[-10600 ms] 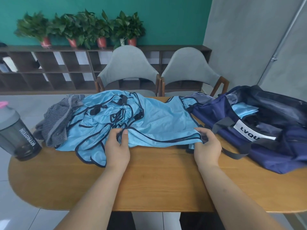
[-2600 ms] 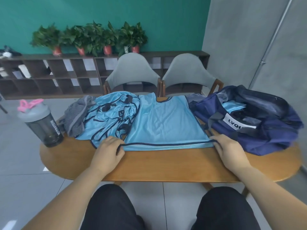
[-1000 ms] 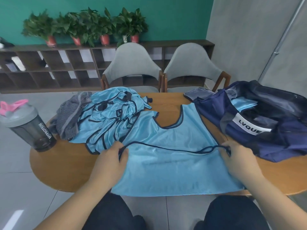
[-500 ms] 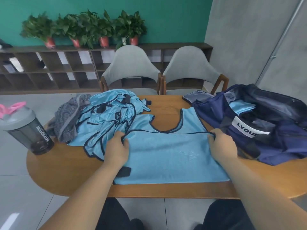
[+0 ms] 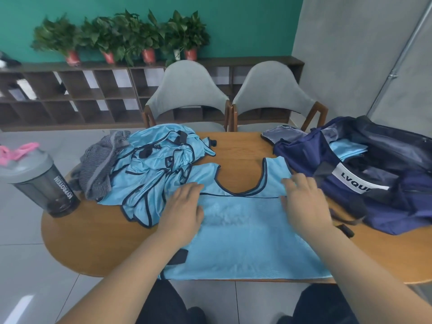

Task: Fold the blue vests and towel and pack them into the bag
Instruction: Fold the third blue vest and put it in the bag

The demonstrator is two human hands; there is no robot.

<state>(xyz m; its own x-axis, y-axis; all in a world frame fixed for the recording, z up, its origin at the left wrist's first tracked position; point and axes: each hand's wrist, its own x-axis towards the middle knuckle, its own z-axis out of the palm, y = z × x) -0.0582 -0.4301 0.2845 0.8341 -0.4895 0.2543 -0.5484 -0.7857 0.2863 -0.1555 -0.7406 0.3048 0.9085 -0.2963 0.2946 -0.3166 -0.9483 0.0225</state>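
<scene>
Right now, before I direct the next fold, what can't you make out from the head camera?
Head view only:
Bag: right end cut off by the frame edge; its walls hide what lies under the folded vest.
Pile of vests: crumpled over each other, count unclear.
Towel: bunched against the pile, overlap unclear.
Right hand: blurred, fingertips indistinct.

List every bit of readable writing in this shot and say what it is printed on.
"MYPROTEIN": white letters running along the side of the dark shaker bottle.
"LVQU": on the white label of the navy bag; the letters after that are hidden.
Nothing else is readable; the things on the shelf are too small to tell.
</scene>
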